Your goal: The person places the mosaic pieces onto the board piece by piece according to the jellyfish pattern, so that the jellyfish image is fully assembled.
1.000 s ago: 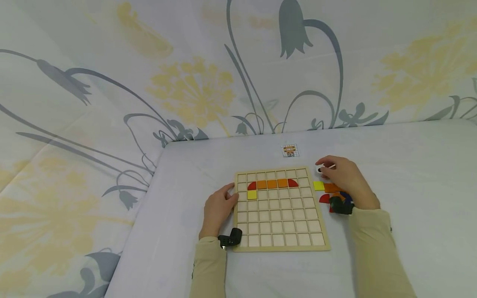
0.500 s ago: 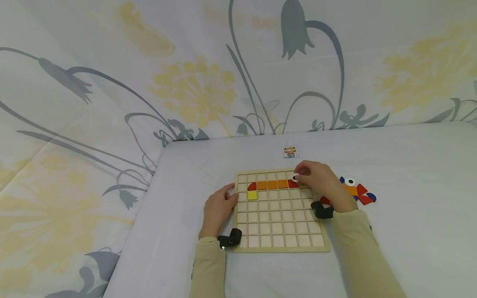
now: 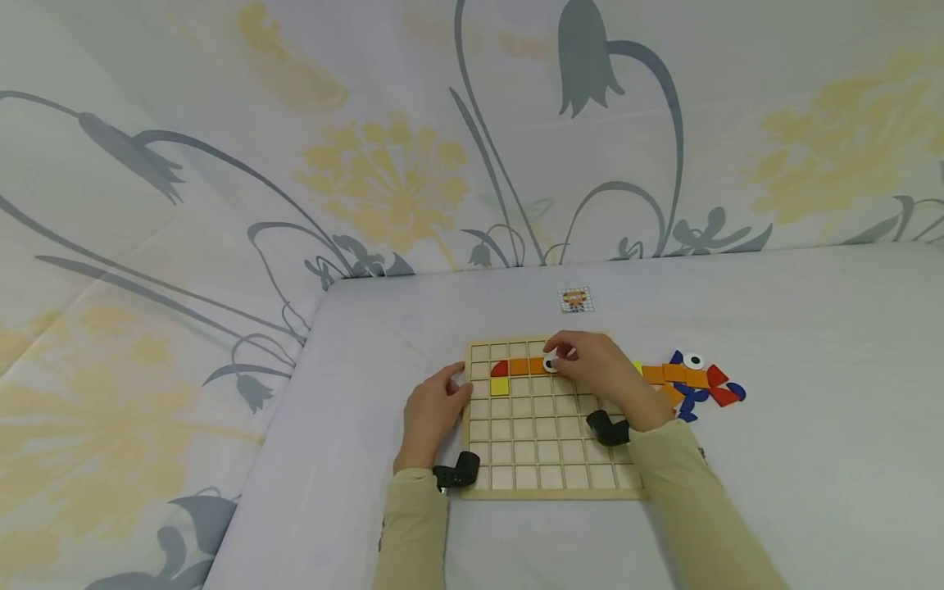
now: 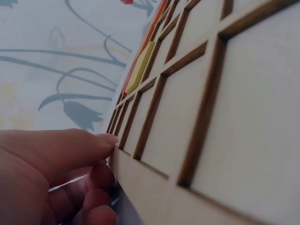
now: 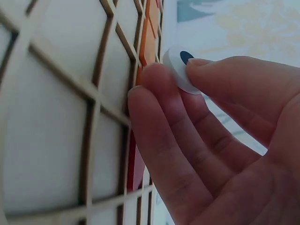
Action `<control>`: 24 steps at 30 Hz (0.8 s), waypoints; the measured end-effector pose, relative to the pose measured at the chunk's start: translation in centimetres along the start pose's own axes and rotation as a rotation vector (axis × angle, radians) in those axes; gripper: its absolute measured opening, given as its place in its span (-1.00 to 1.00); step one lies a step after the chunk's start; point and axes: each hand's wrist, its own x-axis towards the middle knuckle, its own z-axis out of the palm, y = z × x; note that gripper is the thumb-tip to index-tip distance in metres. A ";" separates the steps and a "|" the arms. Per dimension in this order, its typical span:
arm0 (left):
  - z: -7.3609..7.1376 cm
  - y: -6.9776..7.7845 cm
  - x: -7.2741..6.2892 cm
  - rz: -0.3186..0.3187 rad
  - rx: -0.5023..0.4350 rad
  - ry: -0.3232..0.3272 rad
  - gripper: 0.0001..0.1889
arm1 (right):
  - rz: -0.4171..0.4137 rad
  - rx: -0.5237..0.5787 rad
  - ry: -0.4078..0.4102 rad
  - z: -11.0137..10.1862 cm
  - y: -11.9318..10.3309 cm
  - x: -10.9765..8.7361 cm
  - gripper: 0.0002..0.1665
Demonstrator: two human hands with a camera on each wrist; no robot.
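A round white eye piece with a black dot [image 3: 549, 363] is pinched between the thumb and fingers of my right hand [image 3: 593, 365]. In the right wrist view the eye piece [image 5: 177, 70] is tilted, its rim facing the board. The wooden grid board [image 3: 556, 494] lies under that hand. Its upper cells hold a red quarter-round piece [image 3: 501, 369], orange squares [image 3: 519, 366] and a yellow square [image 3: 499, 386]; part of this row is hidden by my right hand. My left hand [image 3: 433, 410] holds the board's left edge, thumb [image 4: 101, 145] on the rim, fingers curled beside it.
Right of the board lies a cluster of loose pieces: orange squares [image 3: 674, 374], blue pieces [image 3: 687, 405], red pieces [image 3: 723, 397] and another white eye piece [image 3: 693, 360]. A small picture card [image 3: 575, 300] lies beyond the board. Patterned cloth [image 3: 398, 180] rises behind.
My right hand has carried the eye piece left from beside the loose pieces to over the board's orange row. The left hand has stayed at the board's edge.
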 end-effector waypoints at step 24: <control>0.2 -1.2 0.3 0.187 0.018 -0.092 -0.46 | 0.012 -0.050 -0.019 3.7 -2.9 0.4 -0.86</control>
